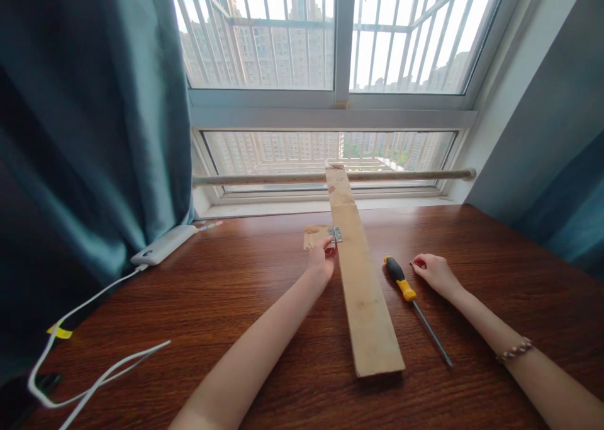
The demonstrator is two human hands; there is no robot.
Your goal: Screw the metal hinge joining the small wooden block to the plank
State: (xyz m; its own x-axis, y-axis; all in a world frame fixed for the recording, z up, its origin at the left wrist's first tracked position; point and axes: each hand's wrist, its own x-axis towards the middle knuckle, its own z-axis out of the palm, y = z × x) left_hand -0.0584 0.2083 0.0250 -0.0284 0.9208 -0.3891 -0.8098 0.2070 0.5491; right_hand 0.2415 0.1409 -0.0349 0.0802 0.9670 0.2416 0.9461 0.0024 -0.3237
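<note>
Left hand (321, 260) fingertips on hinge (335, 233) beside plank (361, 285); right hand (434, 272) pinching a small screw (412, 264) near screwdriver (415, 304).

Bare forearms — beaded bracelet (514, 350), right wrist

Home room, wooden desk (236, 304), teal curtains (94, 115), barred window (330, 33) facing apartment towers

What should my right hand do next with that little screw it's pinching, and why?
Probably carry the screw over to the hinge. The left hand presses the small wood piece against the long plank where the hinge bridges them, and the screwdriver lies unused beside the right hand.
</note>
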